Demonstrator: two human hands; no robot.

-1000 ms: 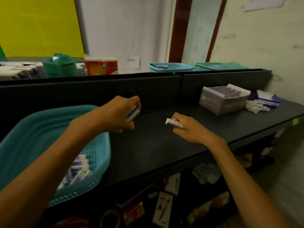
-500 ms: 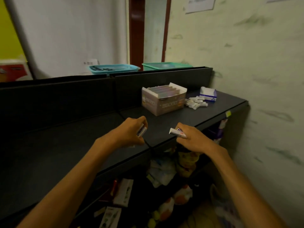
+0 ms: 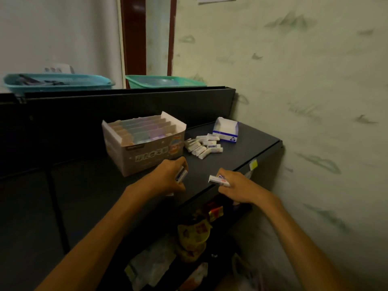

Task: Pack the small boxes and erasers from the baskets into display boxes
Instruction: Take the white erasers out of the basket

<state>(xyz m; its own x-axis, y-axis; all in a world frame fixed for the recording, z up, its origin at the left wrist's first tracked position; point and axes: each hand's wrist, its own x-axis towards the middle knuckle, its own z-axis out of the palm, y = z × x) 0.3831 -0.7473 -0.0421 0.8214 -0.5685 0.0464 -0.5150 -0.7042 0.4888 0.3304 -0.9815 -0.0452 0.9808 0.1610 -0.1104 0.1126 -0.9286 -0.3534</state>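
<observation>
1. Black shelf top (image 3: 88,198) in the head view, backed by a dark panel; two teal baskets (image 3: 58,84) sit on the ledge behind it, far left and far centre.
2. Left hand (image 3: 168,177) is curled round a few small boxes (image 3: 182,175), white with blue print, just near of the display box (image 3: 144,143). Exact count hidden by the fingers.
3. Right hand (image 3: 235,187) pinches one small white box (image 3: 218,180) between thumb and fingers, over the shelf's near edge.
4. Display box stands open, flaps up, with rows of pastel packs inside; it looks close to full.
5. Loose erasers (image 3: 204,144) lie in a pile just right of the display box. A smaller white-and-blue carton (image 3: 225,130) stands open at the far right, beside the pile.
6. Lower shelves hold assorted packaged goods, too dark to identify.
7. Judgement: both hands are carrying stock to the cartons; placement not yet done.
8. Risks: the right hand's box is over the shelf lip, so a loose pinch drops it onto the clutter below. The left hand's stack could fan out and slip if released all at once. The left hand could also snag a raised flap and tip the display box. Sorting into the wrong carton is likely, since the items look alike in this dim light.
</observation>
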